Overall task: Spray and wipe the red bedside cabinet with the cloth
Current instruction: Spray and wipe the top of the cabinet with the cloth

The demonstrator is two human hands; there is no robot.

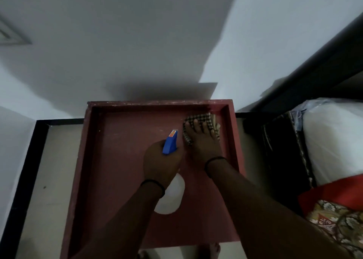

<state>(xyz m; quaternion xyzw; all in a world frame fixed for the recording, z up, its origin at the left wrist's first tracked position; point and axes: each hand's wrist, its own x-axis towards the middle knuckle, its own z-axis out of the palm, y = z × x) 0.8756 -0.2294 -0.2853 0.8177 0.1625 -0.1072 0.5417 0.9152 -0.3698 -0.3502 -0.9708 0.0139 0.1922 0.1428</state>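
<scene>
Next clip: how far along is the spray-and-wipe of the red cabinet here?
Done: nothing certain; no wet patch shows. In hand: the right hand presses the checked cloth flat near the far right corner of the red cabinet top, while the left hand grips the spray bottle. Left: probably most of the top, near and left.

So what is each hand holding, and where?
The left hand grips the spray bottle at its neck; the right hand presses flat on the cloth.

Red bedside cabinet, raised-rim top. Checked brown-cream cloth in its far right corner. Blue-headed white spray bottle over centre.
</scene>
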